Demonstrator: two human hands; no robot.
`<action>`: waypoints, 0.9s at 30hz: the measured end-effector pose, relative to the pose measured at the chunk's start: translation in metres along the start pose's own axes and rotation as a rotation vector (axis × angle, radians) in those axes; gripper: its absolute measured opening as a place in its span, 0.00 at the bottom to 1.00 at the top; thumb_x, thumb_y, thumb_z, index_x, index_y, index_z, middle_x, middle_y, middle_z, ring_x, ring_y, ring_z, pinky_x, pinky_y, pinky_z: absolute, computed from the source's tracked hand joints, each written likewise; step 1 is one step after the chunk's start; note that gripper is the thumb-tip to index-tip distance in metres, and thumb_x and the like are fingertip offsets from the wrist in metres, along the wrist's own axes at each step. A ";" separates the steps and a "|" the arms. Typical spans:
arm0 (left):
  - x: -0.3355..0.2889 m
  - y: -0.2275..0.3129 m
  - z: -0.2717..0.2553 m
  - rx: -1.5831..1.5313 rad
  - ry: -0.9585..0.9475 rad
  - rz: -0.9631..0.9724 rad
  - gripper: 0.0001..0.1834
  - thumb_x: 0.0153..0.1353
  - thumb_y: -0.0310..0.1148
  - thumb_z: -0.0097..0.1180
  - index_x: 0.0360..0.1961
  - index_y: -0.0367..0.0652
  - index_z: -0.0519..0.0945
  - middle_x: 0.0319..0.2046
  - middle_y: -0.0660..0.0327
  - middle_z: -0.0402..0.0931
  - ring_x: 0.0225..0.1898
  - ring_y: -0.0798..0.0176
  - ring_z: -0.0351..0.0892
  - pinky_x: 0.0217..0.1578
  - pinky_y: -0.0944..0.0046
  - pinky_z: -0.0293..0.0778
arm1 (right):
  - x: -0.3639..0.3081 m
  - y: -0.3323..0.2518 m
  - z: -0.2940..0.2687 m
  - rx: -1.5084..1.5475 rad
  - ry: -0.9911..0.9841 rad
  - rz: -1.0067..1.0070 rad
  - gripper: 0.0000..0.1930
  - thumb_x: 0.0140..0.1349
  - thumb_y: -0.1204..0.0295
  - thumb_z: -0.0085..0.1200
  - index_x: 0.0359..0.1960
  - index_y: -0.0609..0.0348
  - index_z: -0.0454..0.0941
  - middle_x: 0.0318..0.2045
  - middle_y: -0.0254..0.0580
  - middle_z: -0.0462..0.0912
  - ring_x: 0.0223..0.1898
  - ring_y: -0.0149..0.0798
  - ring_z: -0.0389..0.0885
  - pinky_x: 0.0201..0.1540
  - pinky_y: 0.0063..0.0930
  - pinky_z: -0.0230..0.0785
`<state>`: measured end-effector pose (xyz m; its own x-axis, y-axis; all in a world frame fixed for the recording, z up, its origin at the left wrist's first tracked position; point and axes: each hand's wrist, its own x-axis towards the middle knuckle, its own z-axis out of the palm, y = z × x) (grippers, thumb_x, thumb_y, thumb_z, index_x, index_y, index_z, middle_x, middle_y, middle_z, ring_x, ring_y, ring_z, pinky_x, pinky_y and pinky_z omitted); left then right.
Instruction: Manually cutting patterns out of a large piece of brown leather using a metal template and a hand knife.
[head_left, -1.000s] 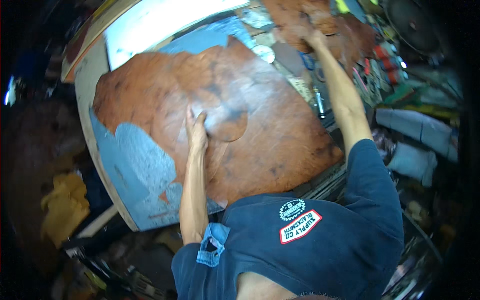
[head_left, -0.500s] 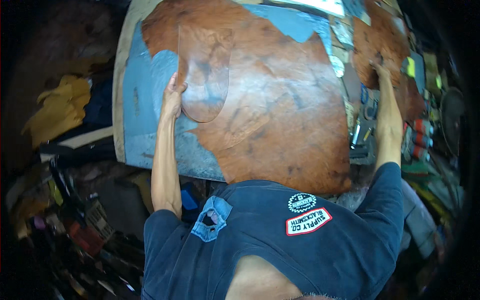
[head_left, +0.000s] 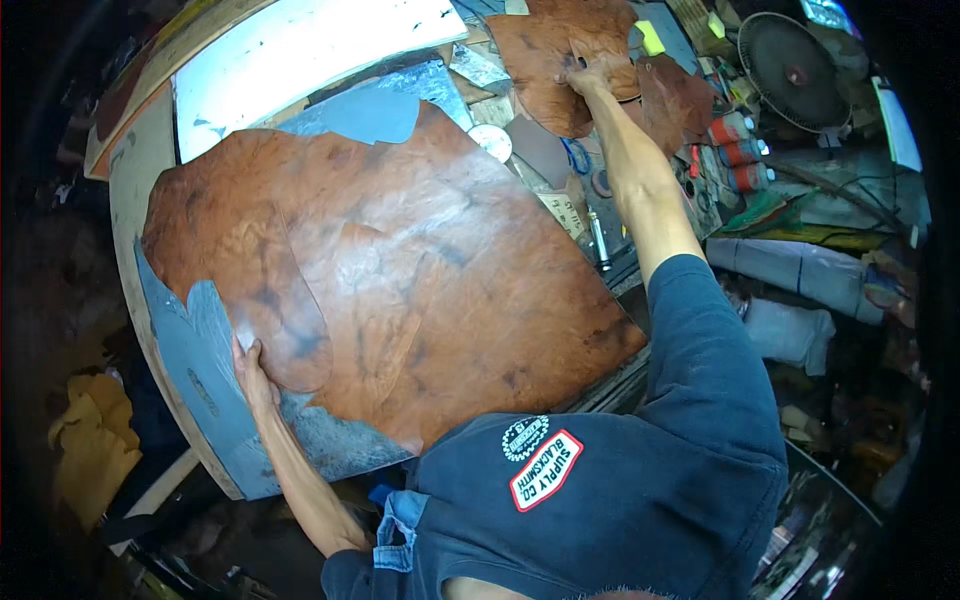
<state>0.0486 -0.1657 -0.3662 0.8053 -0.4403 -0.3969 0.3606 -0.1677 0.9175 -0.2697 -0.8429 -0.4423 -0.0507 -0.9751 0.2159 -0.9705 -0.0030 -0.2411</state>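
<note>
A large mottled brown leather hide point(head_left: 450, 290) lies over a blue-grey work surface point(head_left: 205, 360). On its left part rests a see-through template point(head_left: 290, 345) with straight sides and a rounded near end. My left hand point(head_left: 257, 375) grips the template's left edge near that end, thumb on top and fingers along the side. At the far right my right arm reaches out to smaller brown leather pieces point(head_left: 540, 85). There my right hand point(head_left: 590, 78) has its fingers bent together on one piece; the fingertips are small and partly hidden.
Beside the hide's right edge lie blue-handled scissors point(head_left: 576, 156), a metal tool point(head_left: 599, 240) and a round white disc point(head_left: 491, 143). Red-labelled bottles point(head_left: 742, 152) and a black fan point(head_left: 795, 72) stand farther right. A white board point(head_left: 320, 65) lies at the back; yellow leather point(head_left: 95, 445) hangs lower left.
My view has turned toward the right, so the hide appears lower and to the left. My left hand stays at the template's edge, and my right hand stays at the smaller leather pieces.
</note>
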 end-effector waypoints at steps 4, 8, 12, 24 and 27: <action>0.006 -0.011 -0.008 -0.032 0.049 -0.043 0.35 0.62 0.24 0.48 0.70 0.37 0.53 0.61 0.50 0.65 0.60 0.56 0.68 0.60 0.60 0.65 | 0.003 -0.008 -0.035 0.045 -0.312 0.077 0.45 0.45 0.48 0.69 0.64 0.54 0.67 0.69 0.44 0.60 0.70 0.55 0.52 0.63 0.63 0.50; 0.013 -0.005 0.005 0.017 0.072 -0.045 0.35 0.63 0.25 0.49 0.70 0.36 0.52 0.62 0.49 0.64 0.60 0.55 0.68 0.61 0.60 0.65 | 0.031 0.013 -0.041 0.039 -0.408 0.032 0.39 0.44 0.49 0.70 0.57 0.57 0.75 0.62 0.49 0.70 0.64 0.50 0.67 0.61 0.46 0.61; 0.016 -0.006 0.009 0.031 0.060 -0.061 0.36 0.63 0.26 0.51 0.71 0.36 0.51 0.62 0.49 0.64 0.61 0.55 0.68 0.61 0.59 0.65 | 0.032 0.031 -0.034 0.217 -0.409 -0.008 0.30 0.43 0.57 0.71 0.46 0.63 0.80 0.45 0.53 0.82 0.48 0.45 0.81 0.48 0.34 0.71; 0.018 -0.025 -0.007 -0.079 -0.004 0.026 0.35 0.63 0.24 0.50 0.70 0.37 0.53 0.62 0.52 0.65 0.59 0.58 0.69 0.61 0.60 0.65 | -0.046 -0.002 -0.063 0.081 -0.436 0.192 0.37 0.43 0.55 0.72 0.52 0.66 0.76 0.53 0.56 0.78 0.54 0.48 0.78 0.56 0.38 0.71; 0.016 -0.022 -0.012 -0.061 -0.041 0.024 0.35 0.64 0.25 0.51 0.71 0.38 0.52 0.61 0.48 0.66 0.58 0.54 0.71 0.58 0.58 0.70 | -0.041 0.009 -0.059 0.530 -0.357 0.436 0.24 0.53 0.65 0.67 0.47 0.69 0.78 0.43 0.56 0.83 0.44 0.46 0.84 0.47 0.37 0.77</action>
<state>0.0594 -0.1589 -0.3928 0.7949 -0.4792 -0.3722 0.3703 -0.1028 0.9232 -0.2899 -0.7897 -0.3976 -0.2366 -0.9245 -0.2988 -0.6334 0.3800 -0.6741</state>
